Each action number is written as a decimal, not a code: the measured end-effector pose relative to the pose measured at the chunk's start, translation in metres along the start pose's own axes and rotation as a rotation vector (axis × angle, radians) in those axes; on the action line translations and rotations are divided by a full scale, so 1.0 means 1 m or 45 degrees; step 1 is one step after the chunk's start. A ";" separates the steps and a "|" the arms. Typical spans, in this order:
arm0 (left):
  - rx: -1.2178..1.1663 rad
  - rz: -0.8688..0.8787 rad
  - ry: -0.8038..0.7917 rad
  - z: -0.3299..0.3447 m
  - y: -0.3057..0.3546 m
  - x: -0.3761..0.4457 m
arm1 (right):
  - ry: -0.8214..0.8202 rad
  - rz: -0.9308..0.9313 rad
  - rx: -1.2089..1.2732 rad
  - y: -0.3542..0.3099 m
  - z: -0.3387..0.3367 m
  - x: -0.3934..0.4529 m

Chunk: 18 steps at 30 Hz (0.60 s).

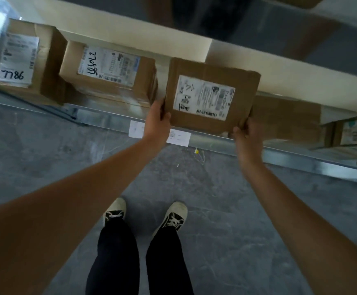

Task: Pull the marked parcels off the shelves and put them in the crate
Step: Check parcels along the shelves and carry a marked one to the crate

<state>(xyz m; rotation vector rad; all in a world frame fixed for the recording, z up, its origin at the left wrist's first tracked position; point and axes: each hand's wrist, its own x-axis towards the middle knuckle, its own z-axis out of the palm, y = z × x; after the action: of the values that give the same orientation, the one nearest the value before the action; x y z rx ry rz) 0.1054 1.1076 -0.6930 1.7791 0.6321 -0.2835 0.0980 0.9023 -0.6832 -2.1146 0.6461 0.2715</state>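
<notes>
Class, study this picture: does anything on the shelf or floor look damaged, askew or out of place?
Mostly the held parcel, gripped by the left hand and right hand: its cardboard is creased and its far corners are crumpled. A small yellowish scrap lies on the floor by the shelf edge.

Matt brown cardboard and white paper labels, seen over a shiny metal shelf and a dull grey floor.

I see a box (211,94) of plain brown cardboard, matt, creased and a little crumpled at its edges, with a white paper label (204,96) printed in black. Two more cardboard boxes, one (109,75) and another (30,58), carry similar paper labels with black marker writing. The shelf edge (215,141) is bare metal, smooth and reflective. The floor (226,209) looks like grey stone or concrete, matt and mottled. My trousers (113,258) are black cloth; my shoes (174,216) look like pale canvas.
</notes>
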 end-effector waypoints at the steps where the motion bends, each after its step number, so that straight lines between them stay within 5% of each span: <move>1: -0.025 0.025 0.008 -0.002 -0.008 -0.009 | 0.017 -0.033 -0.021 0.004 -0.002 -0.009; 12: -0.339 -0.081 0.093 -0.017 0.017 -0.032 | 0.040 -0.132 0.156 -0.021 -0.017 -0.019; 18: -0.246 -0.127 0.021 -0.018 0.050 -0.012 | -0.011 -0.087 0.207 -0.040 -0.025 0.007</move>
<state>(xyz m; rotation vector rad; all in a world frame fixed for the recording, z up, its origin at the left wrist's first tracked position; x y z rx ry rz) 0.1204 1.1123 -0.6410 1.5688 0.7367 -0.2670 0.1250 0.8989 -0.6438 -1.9743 0.5699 0.1835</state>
